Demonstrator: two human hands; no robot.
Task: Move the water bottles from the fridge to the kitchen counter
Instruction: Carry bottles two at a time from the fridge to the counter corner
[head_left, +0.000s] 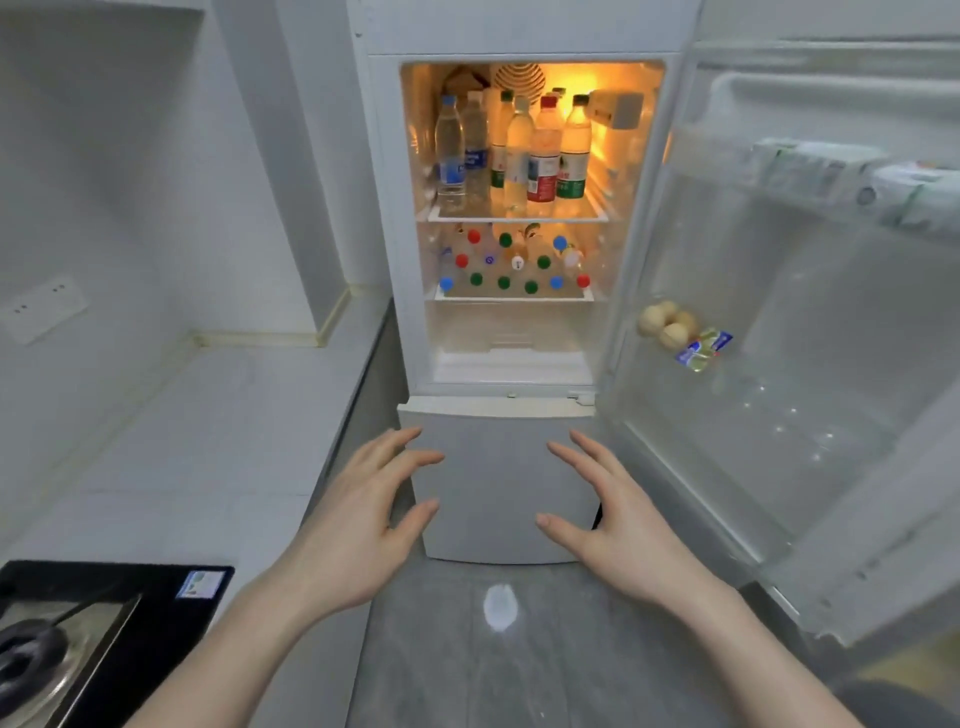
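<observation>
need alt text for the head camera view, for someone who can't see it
An open fridge holds upright water bottles on its lit top shelf and more bottles lying with caps outward on the shelf below. The left hand and right hand reach toward it, open and empty. A white kitchen counter lies to the left, with a stove at its near end.

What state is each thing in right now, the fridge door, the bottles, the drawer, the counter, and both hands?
Fridge door: swung open to the right.
Lower door: closed.
Upper bottles: upright on the top shelf, capped.
Lower bottles: lying stacked, caps facing out.
Drawer: pushed in.
Fridge light: on.
Counter: no bottles on it yet.
Left hand: open, holding nothing.
Right hand: open, holding nothing.
</observation>
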